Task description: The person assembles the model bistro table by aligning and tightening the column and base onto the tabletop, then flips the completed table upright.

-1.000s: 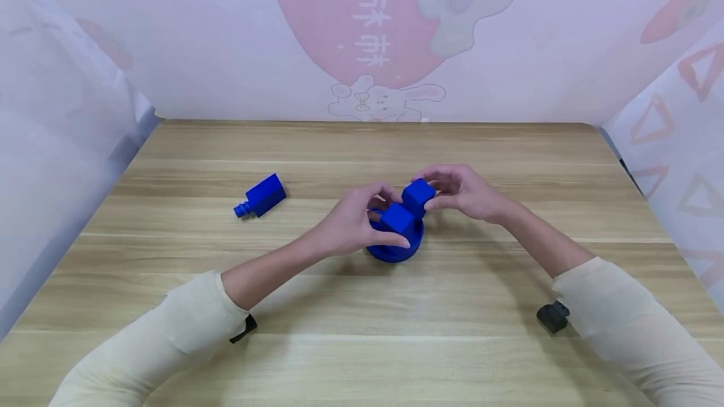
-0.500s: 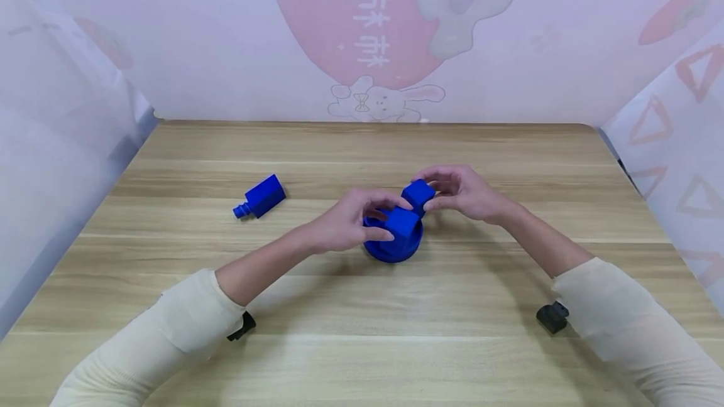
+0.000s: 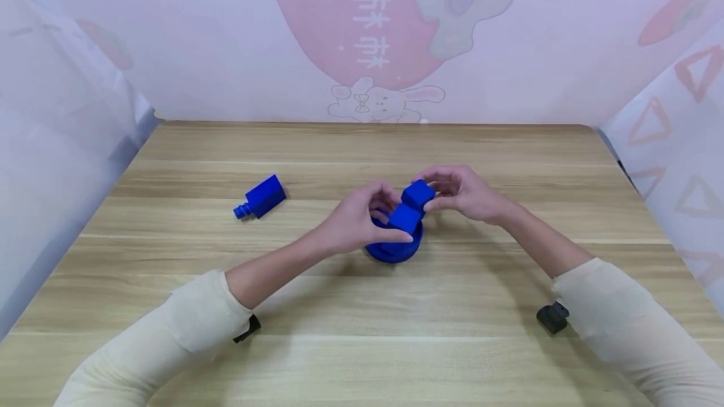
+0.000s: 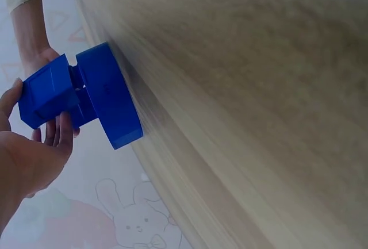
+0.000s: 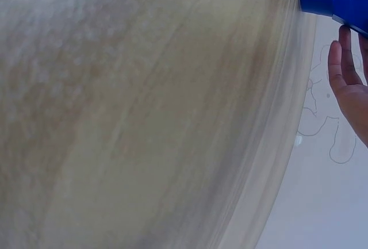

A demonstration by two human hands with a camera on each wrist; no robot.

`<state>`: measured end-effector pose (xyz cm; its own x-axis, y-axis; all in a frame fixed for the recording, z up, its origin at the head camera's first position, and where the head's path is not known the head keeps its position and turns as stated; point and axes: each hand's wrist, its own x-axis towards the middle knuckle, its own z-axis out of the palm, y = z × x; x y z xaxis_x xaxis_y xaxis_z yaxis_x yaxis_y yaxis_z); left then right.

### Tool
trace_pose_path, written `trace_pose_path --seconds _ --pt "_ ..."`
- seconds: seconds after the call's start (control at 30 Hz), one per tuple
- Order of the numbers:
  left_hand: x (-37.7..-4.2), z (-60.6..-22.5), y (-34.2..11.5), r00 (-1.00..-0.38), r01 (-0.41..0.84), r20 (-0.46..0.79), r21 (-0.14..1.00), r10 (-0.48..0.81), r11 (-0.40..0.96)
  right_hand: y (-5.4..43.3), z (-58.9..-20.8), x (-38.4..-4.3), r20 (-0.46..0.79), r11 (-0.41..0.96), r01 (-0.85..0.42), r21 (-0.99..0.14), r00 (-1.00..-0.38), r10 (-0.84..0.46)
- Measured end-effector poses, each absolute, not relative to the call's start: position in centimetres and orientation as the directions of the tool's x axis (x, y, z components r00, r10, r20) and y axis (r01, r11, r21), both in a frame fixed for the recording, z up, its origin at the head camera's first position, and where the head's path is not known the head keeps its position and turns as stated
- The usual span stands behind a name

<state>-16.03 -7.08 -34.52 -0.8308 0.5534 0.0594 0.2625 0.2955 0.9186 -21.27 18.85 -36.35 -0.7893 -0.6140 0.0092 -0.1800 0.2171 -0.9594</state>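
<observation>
Blue near block (image 3: 404, 218) sits in curled left grip (image 3: 356, 218); right grip (image 3: 462, 193) pinches far block (image 3: 418, 195).

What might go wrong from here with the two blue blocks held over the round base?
The near block and far block sit close together, so if the left hand turns the near one, it could bump the far one or the right hand. Neither hand visibly grips the round base, so a sideways push might slide or tip it on the table.
</observation>
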Motion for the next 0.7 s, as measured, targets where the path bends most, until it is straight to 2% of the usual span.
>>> trace_pose_path --seconds 0.5,0.6,0.7 --pt "-15.64 -34.42 -6.24 -0.843 0.332 0.078 0.854 0.532 0.400 19.19 -36.27 -20.90 0.008 0.226 -0.182 -0.957 -0.795 -0.607" --pt "-15.64 -34.23 -6.32 -0.815 0.355 0.081 0.853 0.574 0.384 19.09 -36.15 -20.93 0.006 0.221 -0.177 -0.959 -0.794 -0.609" --pt "-15.75 -34.21 -6.48 -0.759 0.391 0.076 0.848 0.647 0.358 18.99 -36.12 -20.98 0.005 0.221 -0.176 -0.959 -0.792 -0.611"
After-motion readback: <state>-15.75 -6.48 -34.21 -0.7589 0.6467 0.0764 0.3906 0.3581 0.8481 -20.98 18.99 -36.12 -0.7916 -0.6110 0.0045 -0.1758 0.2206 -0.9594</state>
